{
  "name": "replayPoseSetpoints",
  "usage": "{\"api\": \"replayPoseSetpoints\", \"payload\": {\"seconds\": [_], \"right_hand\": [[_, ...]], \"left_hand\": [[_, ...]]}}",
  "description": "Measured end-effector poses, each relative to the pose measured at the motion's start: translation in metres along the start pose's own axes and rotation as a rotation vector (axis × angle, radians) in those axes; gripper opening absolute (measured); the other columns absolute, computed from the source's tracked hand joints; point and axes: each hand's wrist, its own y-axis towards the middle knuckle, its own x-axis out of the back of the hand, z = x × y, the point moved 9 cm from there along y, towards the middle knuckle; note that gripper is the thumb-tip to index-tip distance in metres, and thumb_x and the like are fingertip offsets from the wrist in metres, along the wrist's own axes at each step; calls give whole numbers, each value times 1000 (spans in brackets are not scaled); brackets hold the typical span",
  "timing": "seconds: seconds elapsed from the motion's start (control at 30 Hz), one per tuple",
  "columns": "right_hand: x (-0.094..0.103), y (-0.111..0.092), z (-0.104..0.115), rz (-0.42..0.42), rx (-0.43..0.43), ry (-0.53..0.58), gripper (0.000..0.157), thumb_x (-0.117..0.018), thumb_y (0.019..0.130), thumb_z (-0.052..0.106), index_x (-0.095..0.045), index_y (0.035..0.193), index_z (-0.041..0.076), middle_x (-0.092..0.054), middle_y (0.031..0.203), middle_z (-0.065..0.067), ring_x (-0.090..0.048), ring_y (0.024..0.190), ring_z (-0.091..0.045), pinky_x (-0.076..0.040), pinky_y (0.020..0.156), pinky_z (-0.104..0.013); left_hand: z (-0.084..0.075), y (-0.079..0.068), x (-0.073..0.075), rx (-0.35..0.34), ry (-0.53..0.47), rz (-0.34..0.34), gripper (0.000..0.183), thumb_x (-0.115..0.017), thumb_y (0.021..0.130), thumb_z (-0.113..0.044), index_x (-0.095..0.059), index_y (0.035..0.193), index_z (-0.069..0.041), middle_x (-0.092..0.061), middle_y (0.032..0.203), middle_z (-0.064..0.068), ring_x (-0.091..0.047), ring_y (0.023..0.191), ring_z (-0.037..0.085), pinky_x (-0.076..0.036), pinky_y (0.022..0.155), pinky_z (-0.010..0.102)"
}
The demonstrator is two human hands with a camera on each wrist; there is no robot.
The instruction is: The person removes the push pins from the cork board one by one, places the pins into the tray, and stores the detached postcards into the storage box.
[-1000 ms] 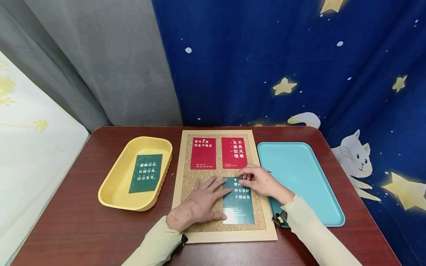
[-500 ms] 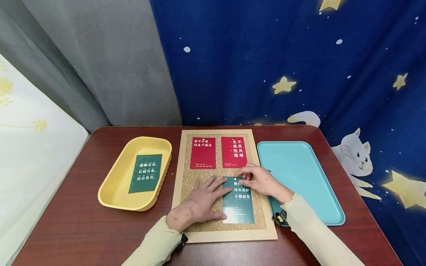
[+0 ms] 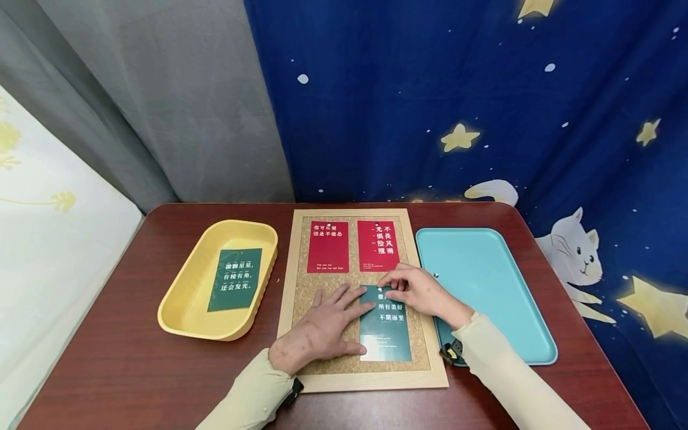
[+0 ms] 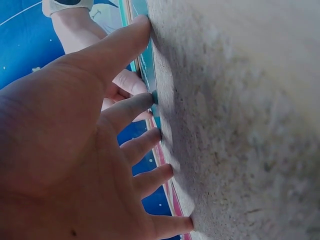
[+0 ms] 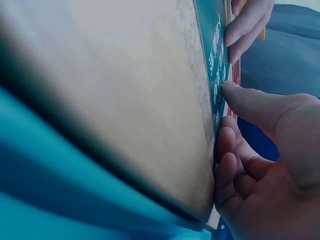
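A dark green card (image 3: 384, 334) with white writing lies on the lower right of a wood-framed corkboard (image 3: 322, 298). My left hand (image 3: 317, 334) is spread out, its thumb and some fingertips pressing the card's left edge and the others on the cork. At the card's top, my right hand (image 3: 419, 292) has its thumb and index finger curled at a small silvery pushpin (image 3: 380, 289), pinching it. The right wrist view shows the right thumb (image 5: 245, 100) against the card and the other fingers curled; the pin is hidden there. The left wrist view shows the left fingertips on the board.
Two red cards, a left one (image 3: 328, 248) and a right one (image 3: 378, 246), are pinned along the board's top. A yellow tray (image 3: 185, 298) on the left holds another green card (image 3: 235, 280). On the right, a blue tray (image 3: 484, 286) bears a small pin (image 3: 436, 275).
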Motion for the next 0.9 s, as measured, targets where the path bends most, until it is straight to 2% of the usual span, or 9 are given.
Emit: {"api": "replayPoseSetpoints", "payload": {"seconds": [0.37,0.9], "right_hand": [[0,3,0,9,7,19,12,-76,95,16,-77,107,19,-63,93,4,-55,80,-8,-50,74,-23],[-1,7,-3,-13,-18,50,6,-78,94,16,-79,99,19,-64,88,4,-55,76,-9,-49,71,-22]], "left_hand": [[-2,-1,1,-27,-11,-20,83,-80,86,-57,-46,157,-32,-35,170,3,-27,160,37,-22,122,75],[-1,0,-1,-17,-11,-15,84,-79,86,-58,-45,158,-34,-33,171,1,-25,161,36,-21,124,74]]}}
